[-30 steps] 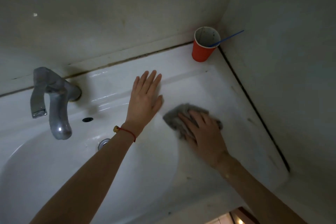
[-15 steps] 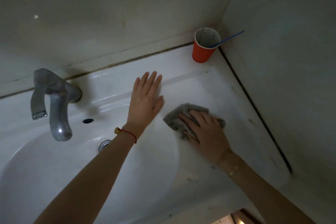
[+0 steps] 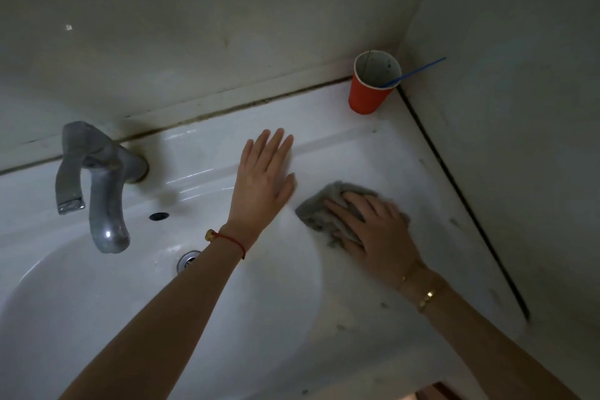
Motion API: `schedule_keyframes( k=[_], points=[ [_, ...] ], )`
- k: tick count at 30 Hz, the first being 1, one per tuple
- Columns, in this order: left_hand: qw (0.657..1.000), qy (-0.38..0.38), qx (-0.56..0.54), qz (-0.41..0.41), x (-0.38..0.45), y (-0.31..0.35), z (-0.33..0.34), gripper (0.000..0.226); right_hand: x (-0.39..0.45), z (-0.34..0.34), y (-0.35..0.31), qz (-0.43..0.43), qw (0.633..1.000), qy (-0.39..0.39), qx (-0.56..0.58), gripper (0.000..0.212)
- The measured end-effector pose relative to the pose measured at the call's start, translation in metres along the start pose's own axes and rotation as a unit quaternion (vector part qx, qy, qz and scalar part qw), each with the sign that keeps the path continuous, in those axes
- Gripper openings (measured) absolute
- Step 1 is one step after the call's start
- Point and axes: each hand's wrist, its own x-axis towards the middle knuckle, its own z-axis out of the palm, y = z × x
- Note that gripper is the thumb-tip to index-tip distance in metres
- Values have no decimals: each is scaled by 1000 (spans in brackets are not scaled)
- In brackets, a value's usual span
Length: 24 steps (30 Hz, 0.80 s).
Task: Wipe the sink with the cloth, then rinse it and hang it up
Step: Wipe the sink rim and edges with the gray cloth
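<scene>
The white sink [image 3: 383,153] fills the lower view, its basin on the left with a metal drain [image 3: 187,259]. A crumpled grey cloth [image 3: 316,213] lies on the flat right ledge beside the basin. My right hand [image 3: 373,230] lies flat on top of the cloth with fingers spread, pressing it against the ledge. Just left of it, my left hand [image 3: 264,182] rests palm down with straight fingers on the sink's back rim. A grey metal tap [image 3: 100,185] stands at the back left over the basin.
A red paper cup [image 3: 371,88] with a blue stick in it stands in the back right corner of the ledge. Walls close in behind and on the right, with a dark seam [image 3: 464,201] along the right wall.
My right hand has shifted the cloth slightly on the ledge, in a small rubbing motion. My left hand has stayed in place on the rim.
</scene>
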Motion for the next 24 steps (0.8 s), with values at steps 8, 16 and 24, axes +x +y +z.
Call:
schedule_keyframes(
  k=[8,16,24],
  points=[
    [1000,1,-4,2,0,1,-1,59,51,11,-10,147,988,41,-29,58],
    [1000,-8,-4,2,1,1,-3,60,2,-4,26,103,993,31,-40,56],
    [1000,-15,-13,-6,0,2,-4,59,9,9,-18,61,998,22,-13,54]
  ],
)
